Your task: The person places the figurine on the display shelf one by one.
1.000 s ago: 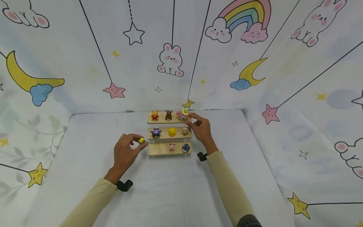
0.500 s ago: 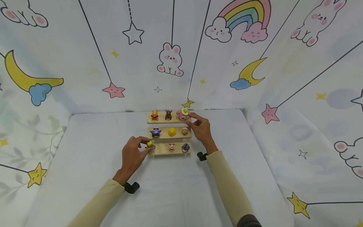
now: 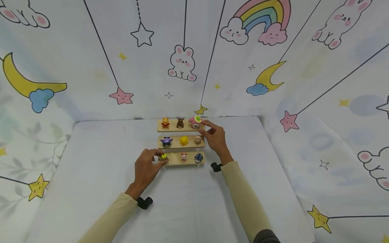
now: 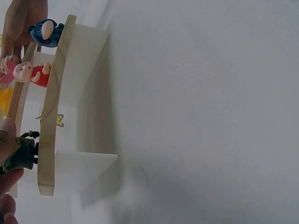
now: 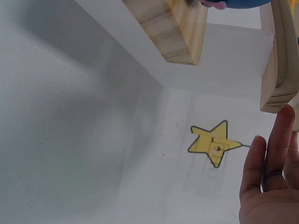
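Observation:
My left hand point(image 3: 148, 168) pinches a small figurine point(image 3: 164, 156) with a yellow top and dark green body at the left end of the lowest wooden shelf point(image 3: 174, 159). In the left wrist view the figurine's point(image 4: 22, 153) feet are at the shelf surface; I cannot tell whether they touch. My right hand point(image 3: 216, 138) grips the right end of the top shelf point(image 3: 172, 127), thumb at its front edge and index finger beside a pink figurine point(image 3: 194, 121) with a green-and-yellow disc. The right wrist view shows other fingers point(image 5: 280, 140) extended near a shelf end.
On the lowest shelf stand a piglet figurine point(image 3: 183, 157) and a blue figurine point(image 3: 198, 157). The middle shelf point(image 3: 175, 143) bears a purple figurine point(image 3: 166, 141), a yellow one point(image 3: 183, 140) and a beige one point(image 3: 198, 140). A bear point(image 3: 165, 123) and a brown figurine point(image 3: 180, 123) stand on top.
My left hand has moved right with the yellow-topped figurine, from left of the lowest shelf to over its left end. My right hand has stayed in place.

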A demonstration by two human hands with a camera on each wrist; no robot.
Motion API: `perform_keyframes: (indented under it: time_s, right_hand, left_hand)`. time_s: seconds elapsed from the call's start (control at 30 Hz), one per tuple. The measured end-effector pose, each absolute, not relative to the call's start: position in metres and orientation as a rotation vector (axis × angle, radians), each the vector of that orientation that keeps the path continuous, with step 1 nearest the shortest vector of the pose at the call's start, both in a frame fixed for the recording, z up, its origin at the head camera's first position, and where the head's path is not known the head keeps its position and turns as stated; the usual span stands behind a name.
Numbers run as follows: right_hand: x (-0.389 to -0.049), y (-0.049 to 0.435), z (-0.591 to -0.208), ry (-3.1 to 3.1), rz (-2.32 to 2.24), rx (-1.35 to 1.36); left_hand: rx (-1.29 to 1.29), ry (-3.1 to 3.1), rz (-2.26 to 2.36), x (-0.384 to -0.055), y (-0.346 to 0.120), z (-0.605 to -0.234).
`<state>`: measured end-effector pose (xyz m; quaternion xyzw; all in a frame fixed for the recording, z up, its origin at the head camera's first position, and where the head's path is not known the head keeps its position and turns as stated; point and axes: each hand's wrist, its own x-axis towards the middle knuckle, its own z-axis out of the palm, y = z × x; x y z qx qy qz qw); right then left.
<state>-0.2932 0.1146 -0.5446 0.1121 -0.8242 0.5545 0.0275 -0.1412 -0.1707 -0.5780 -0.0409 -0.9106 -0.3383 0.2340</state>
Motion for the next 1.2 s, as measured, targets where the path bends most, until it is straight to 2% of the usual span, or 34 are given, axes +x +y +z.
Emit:
perform_keyframes:
  time_s: [1.2]
  right_hand:
    - [-0.291, 0.114, -0.547, -2.562, 1.732, 0.315]
  left_hand:
    - [-0.002, -2.537, -1.05, -0.145, -0.162, -0.59]
